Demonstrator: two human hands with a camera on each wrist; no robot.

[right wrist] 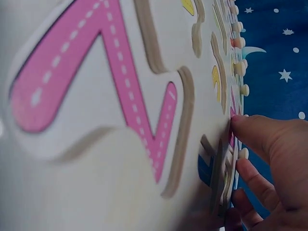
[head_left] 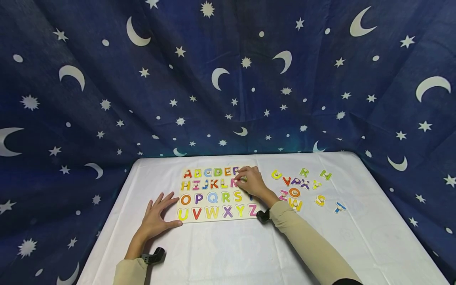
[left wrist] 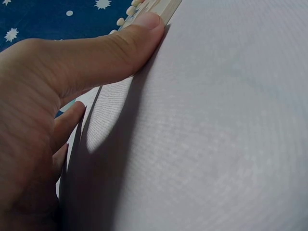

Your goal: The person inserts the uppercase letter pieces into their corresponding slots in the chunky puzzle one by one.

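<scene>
A wooden alphabet puzzle board (head_left: 204, 220) lies on the white table. Knobbed letter pieces, such as the red A (head_left: 187, 174) and yellow H (head_left: 185, 185), sit in its upper two rows; the lower two rows show printed recesses without knobs. My right hand (head_left: 252, 181) is over the right end of the second row, its thumb and fingers around the pink letter M (head_left: 234, 183), which they partly cover. In the right wrist view the thumb touches pink at the board's surface. My left hand (head_left: 155, 217) spreads at the board's left side, thumb (left wrist: 147, 24) touching the near left corner.
Loose knobbed letters lie scattered right of the board, among them an orange O (head_left: 294, 192), a yellow W (head_left: 295, 204), a yellow S (head_left: 320, 200) and a blue T (head_left: 340, 207). A dark blue curtain (head_left: 199, 107) with moons and stars hangs behind the table (head_left: 228, 253).
</scene>
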